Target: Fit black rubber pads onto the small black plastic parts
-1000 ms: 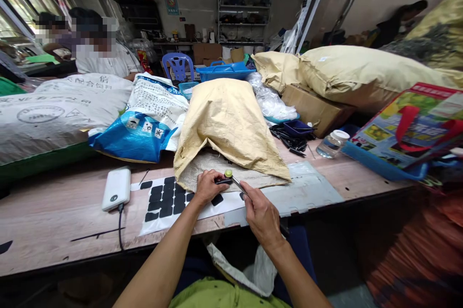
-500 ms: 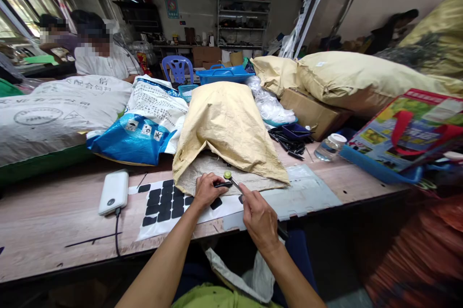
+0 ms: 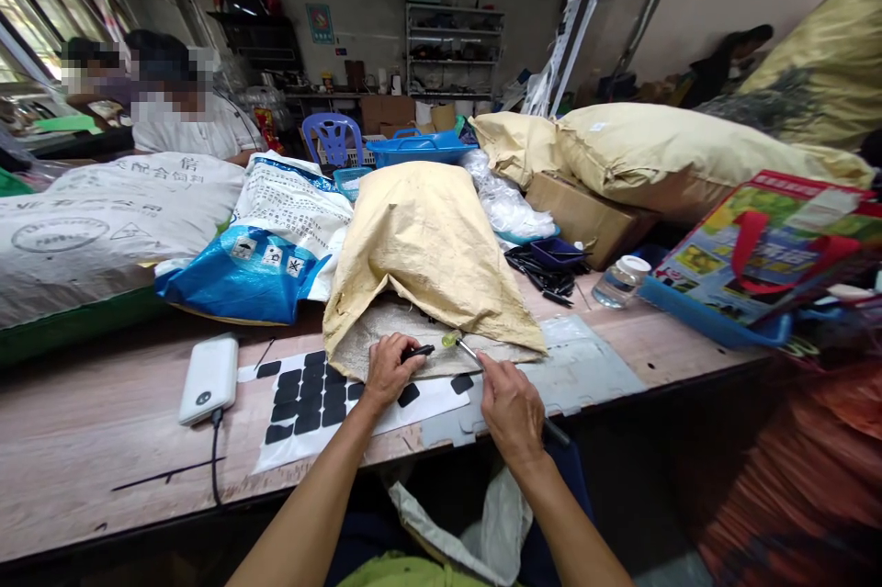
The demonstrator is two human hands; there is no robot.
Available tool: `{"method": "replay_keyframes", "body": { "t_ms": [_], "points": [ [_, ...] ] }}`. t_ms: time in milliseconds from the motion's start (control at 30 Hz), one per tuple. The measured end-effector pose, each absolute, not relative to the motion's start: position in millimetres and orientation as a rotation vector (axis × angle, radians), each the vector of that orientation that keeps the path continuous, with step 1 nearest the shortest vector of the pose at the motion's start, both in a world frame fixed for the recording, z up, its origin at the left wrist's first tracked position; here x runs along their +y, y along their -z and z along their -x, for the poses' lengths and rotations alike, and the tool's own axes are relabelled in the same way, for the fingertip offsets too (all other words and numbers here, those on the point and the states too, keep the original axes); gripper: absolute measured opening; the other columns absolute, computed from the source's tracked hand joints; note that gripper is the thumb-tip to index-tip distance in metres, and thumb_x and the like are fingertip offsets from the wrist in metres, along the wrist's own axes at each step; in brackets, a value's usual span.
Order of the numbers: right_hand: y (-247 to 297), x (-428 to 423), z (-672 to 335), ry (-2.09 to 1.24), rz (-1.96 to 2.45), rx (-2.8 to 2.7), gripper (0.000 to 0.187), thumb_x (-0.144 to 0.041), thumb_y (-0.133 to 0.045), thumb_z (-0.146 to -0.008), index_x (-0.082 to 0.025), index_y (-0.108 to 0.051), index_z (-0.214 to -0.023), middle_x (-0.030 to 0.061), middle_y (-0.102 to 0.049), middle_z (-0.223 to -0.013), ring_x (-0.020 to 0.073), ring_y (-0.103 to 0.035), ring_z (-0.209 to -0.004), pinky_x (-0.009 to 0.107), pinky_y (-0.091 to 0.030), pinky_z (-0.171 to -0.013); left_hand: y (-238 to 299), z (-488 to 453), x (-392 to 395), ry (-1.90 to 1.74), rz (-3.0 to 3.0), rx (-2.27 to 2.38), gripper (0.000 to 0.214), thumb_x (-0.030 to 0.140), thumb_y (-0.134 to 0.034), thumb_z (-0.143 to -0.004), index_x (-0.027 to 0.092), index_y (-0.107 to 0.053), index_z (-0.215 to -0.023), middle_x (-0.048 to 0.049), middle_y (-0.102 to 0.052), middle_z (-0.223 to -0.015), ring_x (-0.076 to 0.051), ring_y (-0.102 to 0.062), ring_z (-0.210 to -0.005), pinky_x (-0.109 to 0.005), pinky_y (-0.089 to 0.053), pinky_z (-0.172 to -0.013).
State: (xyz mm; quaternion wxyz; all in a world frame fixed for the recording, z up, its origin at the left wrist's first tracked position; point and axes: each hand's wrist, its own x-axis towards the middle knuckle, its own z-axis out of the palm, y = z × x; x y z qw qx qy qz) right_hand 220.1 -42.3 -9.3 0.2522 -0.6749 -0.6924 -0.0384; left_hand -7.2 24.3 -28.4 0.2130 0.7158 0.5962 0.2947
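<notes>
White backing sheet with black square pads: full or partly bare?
Partly bare: the black square pads pack the left end of the white backing sheet, while its right part carries few.

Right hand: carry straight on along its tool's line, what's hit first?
Likely the tan sack, right beyond the yellow-green tip of the tool. The right hand points up-left; the black part in the left hand sits beside that line, so depth could make it first.
</notes>
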Motion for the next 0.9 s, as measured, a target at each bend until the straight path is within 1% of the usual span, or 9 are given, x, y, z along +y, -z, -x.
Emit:
{"method": "replay_keyframes", "body": {
  "t_ms": [167,300,367,500,600,667,733,800,900],
  "points": [
    [19,-43,-217,0.158,1.846,-1.958,0.039,-0.011,-0.053,-0.094,-0.029,-0.07,-0.123,0.0067,-0.066,-0.093,0.0225,-0.053,-0.084,0.035,-0.032,-0.072,27,7,21,-0.846,-2.045,1.638,0.014,0.033,-0.059,-0.094,0.027,-0.068,-0.103,-0.0013,-0.071,-0.108,-0.024,-0.056,-0.109,-0.04,-0.033,-0.099],
    [18,-46,-212,0.139,1.848,-1.937,0.04,-0.009,-0.054,-0.093,-0.029,-0.069,-0.125,0.0073,-0.066,-0.1,0.023,-0.052,-0.087,0.035,-0.031,-0.074,26,6,19,-0.832,-2.123,1.607,0.014,0.033,-0.057,-0.096,0.027,-0.068,-0.103,-0.001,-0.07,-0.106,-0.024,-0.055,-0.107,-0.04,-0.032,-0.098],
    [14,-47,-211,0.128,1.837,-1.928,0.039,-0.009,-0.056,-0.092,-0.028,-0.07,-0.122,0.0081,-0.065,-0.103,0.0243,-0.053,-0.093,0.036,-0.032,-0.076,25,5,18,-0.808,-2.146,1.598,0.014,0.033,-0.056,-0.096,0.027,-0.067,-0.104,-0.0012,-0.07,-0.105,-0.023,-0.055,-0.106,-0.04,-0.031,-0.098],
    [4,-43,-208,0.098,1.798,-1.918,0.028,-0.014,-0.06,-0.091,-0.025,-0.071,-0.114,0.0088,-0.065,-0.107,0.0277,-0.05,-0.106,0.037,-0.034,-0.082,24,5,18,-0.754,-2.188,1.575,0.017,0.034,-0.053,-0.099,0.026,-0.067,-0.104,-0.0017,-0.071,-0.105,-0.023,-0.055,-0.106,-0.041,-0.031,-0.098],
    [-3,-34,-203,0.02,1.695,-1.956,0.028,-0.018,-0.06,-0.093,-0.023,-0.067,-0.12,0.0082,-0.066,-0.107,0.0265,-0.052,-0.103,0.037,-0.037,-0.085,23,4,16,-0.749,-2.234,1.528,0.02,0.034,-0.05,-0.1,0.027,-0.069,-0.104,-0.0017,-0.071,-0.103,-0.023,-0.055,-0.104,-0.041,-0.031,-0.097],
    [-5,-27,-199,-0.083,1.583,-2.024,0.031,-0.02,-0.061,-0.094,-0.021,-0.063,-0.124,0.0079,-0.066,-0.106,0.0246,-0.054,-0.101,0.035,-0.04,-0.088,23,4,16,-0.758,-2.258,1.494,0.022,0.035,-0.05,-0.1,0.027,-0.07,-0.105,-0.0019,-0.071,-0.101,-0.023,-0.055,-0.102,-0.041,-0.03,-0.097],
    [-5,-19,-196,-0.177,1.498,-2.09,0.031,-0.022,-0.062,-0.094,-0.019,-0.061,-0.125,0.0076,-0.067,-0.107,0.0229,-0.056,-0.099,0.032,-0.042,-0.088,23,4,15,-0.761,-2.275,1.462,0.022,0.036,-0.051,-0.1,0.027,-0.07,-0.105,-0.0021,-0.071,-0.1,-0.023,-0.055,-0.102,-0.041,-0.03,-0.096],
    [-4,-13,-193,-0.22,1.46,-2.154,0.028,-0.026,-0.065,-0.094,-0.02,-0.061,-0.121,0.0068,-0.068,-0.107,0.022,-0.058,-0.098,0.031,-0.043,-0.086,23,4,15,-0.754,-2.291,1.429,0.023,0.037,-0.051,-0.1,0.027,-0.07,-0.105,-0.0022,-0.071,-0.099,-0.023,-0.055,-0.102,-0.041,-0.031,-0.096],
    [-2,-7,-192,-0.192,1.449,-2.26,0.018,-0.032,-0.067,-0.094,-0.022,-0.065,-0.109,0.005,-0.069,-0.101,0.0216,-0.058,-0.095,0.03,-0.042,-0.081,23,4,15,-0.734,-2.308,1.39,0.025,0.038,-0.048,-0.102,0.027,-0.07,-0.104,-0.0024,-0.07,-0.099,-0.023,-0.055,-0.102,-0.04,-0.031,-0.097]
  ]
}}
